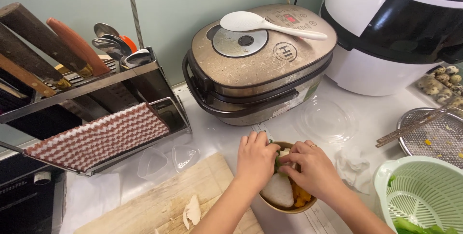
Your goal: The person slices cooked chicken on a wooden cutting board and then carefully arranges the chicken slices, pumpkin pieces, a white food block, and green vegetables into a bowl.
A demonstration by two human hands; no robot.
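Hands meet over a round brown bowl (289,207) that sits on the white counter (381,113), just in front of the rice cooker (258,63). The left hand (255,161) lies over the bowl's near-left rim with its fingers curled down into it; the right hand (316,169) reaches in from the other side, fingers bent and pinched together on a bit of green leaf (278,162) between the two hands (whether the left hand grips the leaf too, I cannot tell). In the bowl lie a white mound of rice (278,190) and some orange-yellow pieces (301,196) beside it.

A white rice paddle (270,24) rests on the cooker's lid. Behind it to the right stands a large white and black appliance (386,26). A clear plastic lid (327,120) lies on the counter just past the bowl, and a crumpled paper towel (352,164) lies right of the right hand. Farther right are a pale green colander (419,193) with greens in it and a metal mesh tray (436,135) with chopsticks (415,125) across it. On the left, a wooden cutting board (164,200) lies beside the left forearm, under a knife rack (82,89) draped with a striped cloth (99,137).
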